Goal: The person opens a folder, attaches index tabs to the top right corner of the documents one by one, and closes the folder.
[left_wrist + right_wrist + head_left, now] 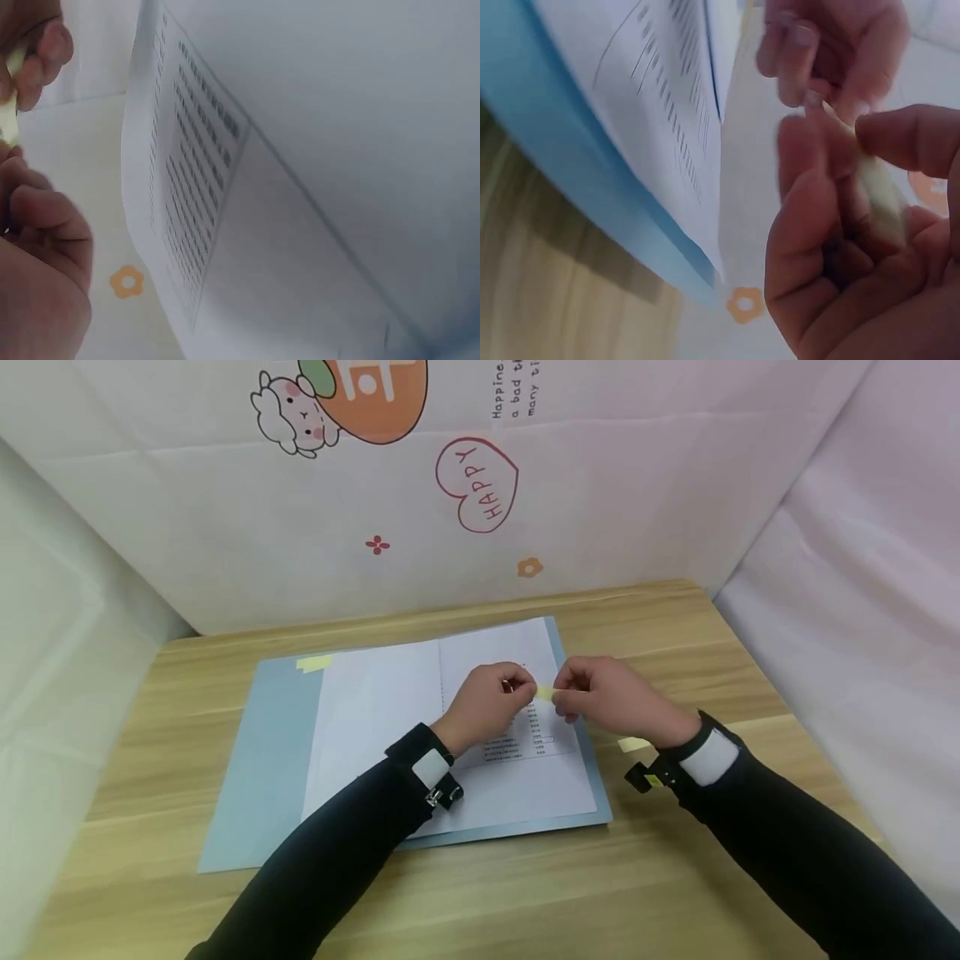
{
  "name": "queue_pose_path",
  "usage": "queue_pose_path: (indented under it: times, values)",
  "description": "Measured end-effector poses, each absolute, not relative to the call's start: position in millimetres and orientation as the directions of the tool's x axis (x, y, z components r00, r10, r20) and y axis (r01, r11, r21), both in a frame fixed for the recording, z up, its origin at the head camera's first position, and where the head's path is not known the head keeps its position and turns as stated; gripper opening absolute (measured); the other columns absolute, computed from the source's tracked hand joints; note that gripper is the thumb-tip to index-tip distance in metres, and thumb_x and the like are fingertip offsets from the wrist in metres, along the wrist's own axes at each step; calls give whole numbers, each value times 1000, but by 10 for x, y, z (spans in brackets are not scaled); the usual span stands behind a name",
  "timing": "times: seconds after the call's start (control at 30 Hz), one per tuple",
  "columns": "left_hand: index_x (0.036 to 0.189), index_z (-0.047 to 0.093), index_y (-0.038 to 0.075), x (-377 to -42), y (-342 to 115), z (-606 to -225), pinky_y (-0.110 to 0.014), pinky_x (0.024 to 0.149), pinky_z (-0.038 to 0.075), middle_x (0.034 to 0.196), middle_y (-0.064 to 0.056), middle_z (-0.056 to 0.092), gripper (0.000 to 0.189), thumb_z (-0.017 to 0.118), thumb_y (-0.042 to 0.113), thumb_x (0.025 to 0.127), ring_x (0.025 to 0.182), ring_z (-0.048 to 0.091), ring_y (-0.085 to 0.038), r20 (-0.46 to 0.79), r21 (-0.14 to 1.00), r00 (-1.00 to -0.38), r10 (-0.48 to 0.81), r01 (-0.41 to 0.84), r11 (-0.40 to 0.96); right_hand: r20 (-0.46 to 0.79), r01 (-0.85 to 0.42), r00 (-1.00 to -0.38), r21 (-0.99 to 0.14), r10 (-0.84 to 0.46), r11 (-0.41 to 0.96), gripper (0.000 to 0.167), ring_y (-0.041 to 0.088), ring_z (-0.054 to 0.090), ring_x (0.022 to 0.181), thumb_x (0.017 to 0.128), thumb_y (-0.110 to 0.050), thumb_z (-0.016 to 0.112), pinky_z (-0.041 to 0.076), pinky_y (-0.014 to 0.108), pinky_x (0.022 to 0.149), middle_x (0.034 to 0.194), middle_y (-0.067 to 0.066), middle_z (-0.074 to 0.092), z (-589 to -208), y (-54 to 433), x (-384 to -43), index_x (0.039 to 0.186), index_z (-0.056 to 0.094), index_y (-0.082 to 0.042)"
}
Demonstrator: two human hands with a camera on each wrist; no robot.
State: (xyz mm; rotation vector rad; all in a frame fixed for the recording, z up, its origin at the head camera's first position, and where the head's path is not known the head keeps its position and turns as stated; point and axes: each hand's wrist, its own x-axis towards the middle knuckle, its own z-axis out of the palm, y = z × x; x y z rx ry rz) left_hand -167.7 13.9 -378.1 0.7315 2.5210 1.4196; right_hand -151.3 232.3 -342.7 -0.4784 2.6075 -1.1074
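Observation:
Over the right-hand page, my left hand point(486, 700) pinches one end of a pale yellow paper strip point(544, 692), which looks like a sticky note tab. My right hand point(613, 697) grips its other end between thumb and fingers, just beyond the page's right edge. In the right wrist view, part of the strip point(883, 193) runs down across the right palm. Beneath the hands lies a light blue folder point(273, 752), opened flat, with white sheets point(382, 693) in it. Printed lines and a table point(199, 165) show on the right page.
Two overlapping yellow sticky strips point(314, 663) lie at the folder's top left. Another yellow piece point(633, 744) rests on the wooden table point(675, 877) beside the right wrist. A white printed cloth point(615, 502) hangs behind the table, with plain white cloth at both sides.

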Motion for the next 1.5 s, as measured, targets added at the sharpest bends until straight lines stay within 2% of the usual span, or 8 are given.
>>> queue_pose_path:
  times: [0.23,0.37,0.53,0.63,0.8,1.0,1.23,1.5]
  values:
    - [91,71,16,-1760,183,-3847,-29,70,44,80,3,58,16,56,17,97,75,53,-13,21,592,-785,619,509,625,-187,-165,-891,-716,-415,678,8,23,54,66,92,-17,64,40,34,56,75,2,63,-3470,2312,-1499,89,70,-13]
    - [112,72,15,-1888,223,-3894,-32,80,47,103,0,59,22,56,23,98,88,54,-16,-18,319,-787,617,580,750,-183,-208,-872,-700,-454,683,4,20,51,63,89,-15,66,38,32,53,79,1,62,-3477,2284,-1491,87,70,-14]
    - [136,60,16,-2069,256,-3930,-46,107,37,144,-6,49,48,59,44,97,130,45,-27,-89,69,-798,596,592,803,-211,-206,-858,-693,-468,691,6,17,50,61,88,-19,72,37,31,53,76,0,62,-3493,2328,-1548,85,72,-14]
    - [142,55,18,-2140,279,-3961,-50,108,34,149,-8,44,61,60,55,94,132,44,-32,-162,41,-793,588,590,807,-228,-155,-866,-724,-446,672,7,18,51,62,90,-21,73,38,31,53,72,1,59,-3523,2382,-1621,87,72,-15]
    - [145,53,22,-2189,321,-4049,-48,99,38,137,-7,50,69,59,63,90,105,50,-30,-266,1,-777,570,591,806,-211,-41,-911,-808,-354,587,11,31,58,74,94,-19,69,48,38,61,82,9,63,-3595,2430,-1823,95,72,-9]
    - [145,52,27,-2185,393,-4083,-46,92,39,134,-7,49,72,57,71,87,94,45,-30,-264,-97,-770,581,620,779,-234,78,-949,-823,-211,563,19,38,66,93,96,-20,66,54,46,74,95,16,70,-3679,2378,-2129,100,65,-1]
    - [149,46,32,-2200,447,-4112,-50,98,37,148,-9,38,83,52,80,82,101,47,-36,-241,-144,-770,590,630,763,-225,182,-974,-828,-17,531,14,25,68,79,89,-15,66,49,28,59,87,12,69,-3905,2281,-2471,93,63,-2]
    - [147,47,39,-2268,452,-4142,-51,101,39,155,-9,24,81,52,83,79,105,48,-38,-228,-163,-773,592,630,759,-253,266,-963,-819,95,508,9,18,57,60,85,-10,66,43,27,51,70,8,64,-4112,2154,-2703,85,61,-3]
